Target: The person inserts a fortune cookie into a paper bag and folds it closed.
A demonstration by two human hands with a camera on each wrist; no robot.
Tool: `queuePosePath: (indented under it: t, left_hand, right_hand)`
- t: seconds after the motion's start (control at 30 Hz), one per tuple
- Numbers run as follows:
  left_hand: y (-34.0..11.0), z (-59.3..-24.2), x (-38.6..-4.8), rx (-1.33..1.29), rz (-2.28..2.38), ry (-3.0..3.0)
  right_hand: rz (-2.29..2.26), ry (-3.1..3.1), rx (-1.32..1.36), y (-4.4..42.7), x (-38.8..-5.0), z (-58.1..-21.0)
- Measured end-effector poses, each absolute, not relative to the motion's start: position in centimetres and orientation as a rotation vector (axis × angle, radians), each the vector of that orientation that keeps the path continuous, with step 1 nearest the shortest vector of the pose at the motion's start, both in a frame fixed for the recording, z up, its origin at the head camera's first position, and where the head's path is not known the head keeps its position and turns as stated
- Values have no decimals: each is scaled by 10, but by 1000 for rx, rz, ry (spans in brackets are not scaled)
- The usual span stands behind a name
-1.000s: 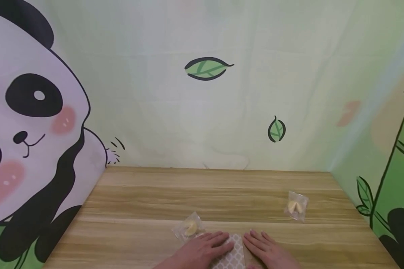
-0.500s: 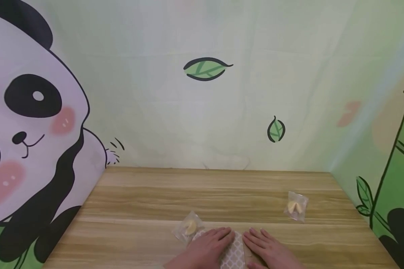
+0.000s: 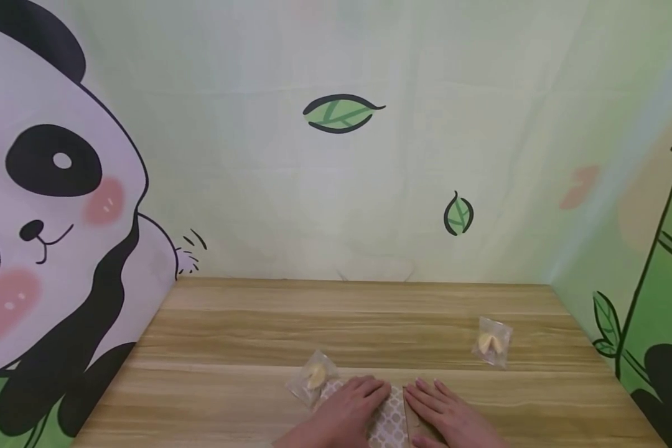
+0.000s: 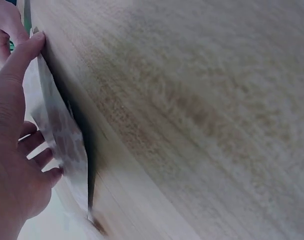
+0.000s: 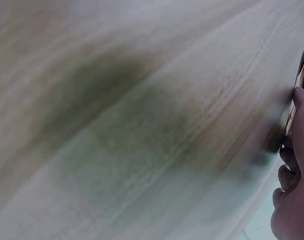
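Observation:
A white-patterned flat sheet or packet (image 3: 389,420) lies at the table's near edge in the head view. My left hand (image 3: 347,410) rests over it with fingers extended. On its right side is a brown strip (image 3: 417,429), which my right hand (image 3: 453,417) touches with straight fingers. In the left wrist view the patterned piece (image 4: 67,145) stands slightly raised from the wood beside my left hand (image 4: 17,150). The right wrist view has my right hand (image 5: 296,175) at the edge of a brown piece (image 5: 302,77).
A clear-wrapped cookie (image 3: 315,376) lies just beyond the left hand, close to the patterned piece. Another wrapped cookie (image 3: 491,342) lies farther back to the right. Behind the wooden table (image 3: 229,323) hangs a backdrop printed with a panda and leaves.
My left hand has shifted slightly right and away from me across the patterned piece, whose upper left part now shows. The right hand has barely moved.

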State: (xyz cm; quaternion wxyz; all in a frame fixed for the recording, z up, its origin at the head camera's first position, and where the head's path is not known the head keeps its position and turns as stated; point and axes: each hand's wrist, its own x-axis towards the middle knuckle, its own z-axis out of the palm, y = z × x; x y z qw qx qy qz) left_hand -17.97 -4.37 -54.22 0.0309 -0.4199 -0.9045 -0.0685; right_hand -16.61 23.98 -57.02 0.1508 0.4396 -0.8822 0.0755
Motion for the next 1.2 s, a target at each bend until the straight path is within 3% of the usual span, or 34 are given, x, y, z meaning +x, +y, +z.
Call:
queuePosePath:
  t: [0.77, 1.2]
  left_hand:
    - [-40, -548, -181, -1192, -414, -2889]
    - [-42, -549, -180, -1251, -304, -2837]
  right_hand:
    - [582, -2758, 1197, 246, -168, -532]
    - [592, -2779, 1267, 243, -172, -540]
